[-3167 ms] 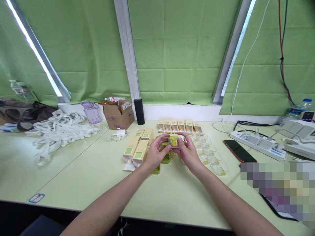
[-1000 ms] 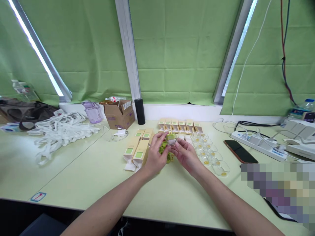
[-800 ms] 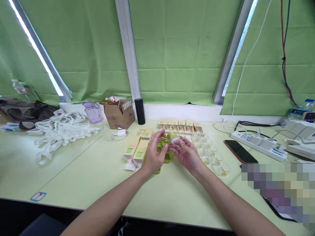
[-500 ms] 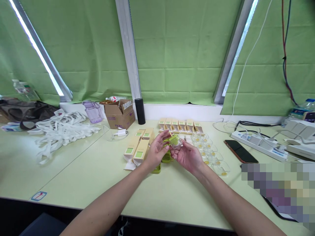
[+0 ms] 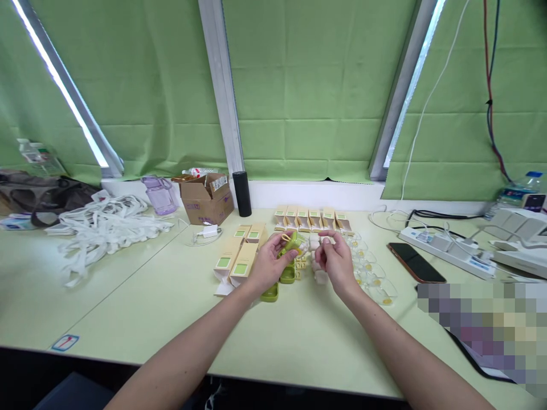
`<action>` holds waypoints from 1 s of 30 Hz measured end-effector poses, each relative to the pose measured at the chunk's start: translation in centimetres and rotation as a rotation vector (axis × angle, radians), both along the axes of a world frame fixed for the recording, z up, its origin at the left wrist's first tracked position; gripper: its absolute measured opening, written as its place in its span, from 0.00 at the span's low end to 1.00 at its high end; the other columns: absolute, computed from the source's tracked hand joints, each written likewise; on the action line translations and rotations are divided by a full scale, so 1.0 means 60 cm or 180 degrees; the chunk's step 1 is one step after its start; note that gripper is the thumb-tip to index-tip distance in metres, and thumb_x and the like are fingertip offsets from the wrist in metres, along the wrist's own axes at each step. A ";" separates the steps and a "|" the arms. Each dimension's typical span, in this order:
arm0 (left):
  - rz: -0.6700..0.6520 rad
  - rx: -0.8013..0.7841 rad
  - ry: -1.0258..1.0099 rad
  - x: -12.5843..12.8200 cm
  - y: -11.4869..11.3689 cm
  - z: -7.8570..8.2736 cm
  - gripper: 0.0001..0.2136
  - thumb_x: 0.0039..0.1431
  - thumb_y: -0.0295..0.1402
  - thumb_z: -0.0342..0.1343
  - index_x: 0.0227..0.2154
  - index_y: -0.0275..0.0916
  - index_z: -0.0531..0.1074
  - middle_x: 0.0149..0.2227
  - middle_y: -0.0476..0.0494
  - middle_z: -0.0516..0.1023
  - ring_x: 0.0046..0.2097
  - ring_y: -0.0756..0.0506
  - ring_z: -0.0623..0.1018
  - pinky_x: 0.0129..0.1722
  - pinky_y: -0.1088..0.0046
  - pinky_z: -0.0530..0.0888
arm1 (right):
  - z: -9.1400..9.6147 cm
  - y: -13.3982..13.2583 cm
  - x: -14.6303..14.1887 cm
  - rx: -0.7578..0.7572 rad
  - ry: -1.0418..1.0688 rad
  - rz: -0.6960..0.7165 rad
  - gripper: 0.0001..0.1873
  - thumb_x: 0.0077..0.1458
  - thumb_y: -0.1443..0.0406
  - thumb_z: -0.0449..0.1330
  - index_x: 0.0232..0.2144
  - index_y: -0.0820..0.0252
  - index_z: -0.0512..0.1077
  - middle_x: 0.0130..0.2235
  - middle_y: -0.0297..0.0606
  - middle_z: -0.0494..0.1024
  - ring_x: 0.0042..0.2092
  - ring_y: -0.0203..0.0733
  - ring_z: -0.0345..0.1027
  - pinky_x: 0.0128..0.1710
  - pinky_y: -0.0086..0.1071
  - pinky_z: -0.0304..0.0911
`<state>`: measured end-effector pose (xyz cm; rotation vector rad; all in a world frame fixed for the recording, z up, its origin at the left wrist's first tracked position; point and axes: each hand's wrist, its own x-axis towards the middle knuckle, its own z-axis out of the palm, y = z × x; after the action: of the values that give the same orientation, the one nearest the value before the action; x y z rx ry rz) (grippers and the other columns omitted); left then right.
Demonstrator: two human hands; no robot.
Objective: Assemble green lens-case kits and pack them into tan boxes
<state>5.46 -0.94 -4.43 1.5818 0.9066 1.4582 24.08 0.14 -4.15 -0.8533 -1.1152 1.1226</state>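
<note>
My left hand (image 5: 270, 263) is closed around a small green case (image 5: 293, 241) with a clear plastic part and a yellow loop. My right hand (image 5: 337, 259) has thumb and index finger pinched on a small white piece (image 5: 325, 240), just above a group of similar white pieces (image 5: 319, 275). Under the left hand lie green trays (image 5: 288, 275), with small yellow clips (image 5: 298, 266) beside them. Rows of clear plastic covers (image 5: 382, 290) with yellow dots lie right of my right hand, which partly hides them.
Cream cartons with green windows (image 5: 239, 259) lie at left; more small cartons (image 5: 316, 219) line the back. Farther left are a cardboard box (image 5: 208, 199), a black cylinder (image 5: 242, 193) and white straps (image 5: 111, 219). On the right are a phone (image 5: 415, 262) and a power strip (image 5: 448, 253).
My right hand has let go of the green case and moved right to the white pieces, its fingers now pinched. The left hand keeps the case, now turned and slightly farther left.
</note>
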 end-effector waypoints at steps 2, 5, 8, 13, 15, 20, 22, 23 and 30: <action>0.0323 0.0131 0.0552 -0.004 -0.004 0.007 0.21 0.60 0.43 0.70 0.54 0.44 0.78 0.57 0.41 0.77 0.59 0.39 0.77 0.63 0.56 0.72 | 0.004 0.004 0.009 0.0281 -0.0026 -0.0364 0.19 0.63 0.47 0.62 0.45 0.53 0.68 0.18 0.23 0.70 0.19 0.34 0.56 0.20 0.25 0.49; 0.0489 0.0357 0.1489 -0.007 -0.016 0.020 0.18 0.60 0.40 0.70 0.52 0.45 0.79 0.53 0.42 0.78 0.57 0.38 0.77 0.61 0.56 0.72 | 0.005 0.011 0.019 0.0474 -0.0008 -0.0627 0.18 0.64 0.49 0.61 0.45 0.54 0.69 0.19 0.24 0.70 0.22 0.36 0.59 0.23 0.27 0.53; 0.0350 0.0654 0.2358 -0.006 -0.028 0.029 0.17 0.59 0.39 0.71 0.50 0.44 0.79 0.51 0.41 0.80 0.57 0.34 0.74 0.61 0.51 0.68 | 0.001 0.016 0.025 0.0520 -0.0061 -0.0731 0.17 0.64 0.49 0.61 0.45 0.54 0.69 0.20 0.24 0.69 0.23 0.37 0.61 0.24 0.28 0.54; -0.0069 0.1056 0.3325 0.000 -0.042 0.028 0.18 0.58 0.42 0.72 0.48 0.41 0.79 0.47 0.40 0.80 0.54 0.33 0.70 0.56 0.50 0.65 | -0.006 0.018 0.026 0.0553 -0.0291 -0.0788 0.17 0.65 0.50 0.60 0.46 0.54 0.70 0.21 0.25 0.70 0.23 0.38 0.62 0.25 0.30 0.55; -0.0138 0.1098 0.3446 0.001 -0.045 0.027 0.19 0.58 0.42 0.72 0.48 0.41 0.78 0.46 0.40 0.80 0.54 0.33 0.70 0.55 0.51 0.64 | -0.006 0.017 0.026 0.0578 -0.0363 -0.0805 0.17 0.65 0.50 0.60 0.46 0.54 0.70 0.21 0.25 0.71 0.24 0.38 0.63 0.26 0.30 0.55; -0.0268 0.1140 0.3618 0.004 -0.049 0.028 0.19 0.57 0.43 0.73 0.46 0.41 0.78 0.45 0.41 0.79 0.52 0.34 0.70 0.54 0.53 0.63 | -0.003 0.012 0.025 0.0574 -0.0477 -0.0792 0.15 0.66 0.51 0.59 0.47 0.53 0.70 0.22 0.26 0.71 0.24 0.38 0.63 0.27 0.31 0.57; -0.0308 0.1183 0.3654 0.005 -0.050 0.028 0.18 0.57 0.43 0.72 0.46 0.41 0.78 0.45 0.41 0.79 0.52 0.34 0.70 0.54 0.53 0.62 | -0.003 0.010 0.023 0.0572 -0.0473 -0.0759 0.14 0.66 0.52 0.59 0.47 0.53 0.69 0.22 0.26 0.71 0.24 0.39 0.63 0.27 0.31 0.58; -0.0323 0.1202 0.3666 0.005 -0.050 0.028 0.19 0.57 0.43 0.72 0.47 0.41 0.78 0.45 0.41 0.79 0.52 0.34 0.70 0.55 0.53 0.62 | -0.003 0.010 0.023 0.0572 -0.0468 -0.0746 0.14 0.66 0.52 0.59 0.47 0.53 0.69 0.21 0.26 0.71 0.24 0.39 0.63 0.27 0.31 0.58; -0.0373 0.1257 0.3761 0.007 -0.056 0.030 0.21 0.56 0.43 0.73 0.50 0.41 0.77 0.47 0.40 0.80 0.53 0.34 0.70 0.55 0.53 0.63 | -0.006 0.010 0.022 0.0491 -0.0473 -0.0684 0.17 0.65 0.51 0.60 0.48 0.53 0.70 0.22 0.25 0.71 0.24 0.38 0.62 0.26 0.30 0.57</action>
<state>5.87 -4.29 -2.61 2.8084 1.1244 0.5082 25.37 0.72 -4.51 -0.9218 -1.1850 0.7956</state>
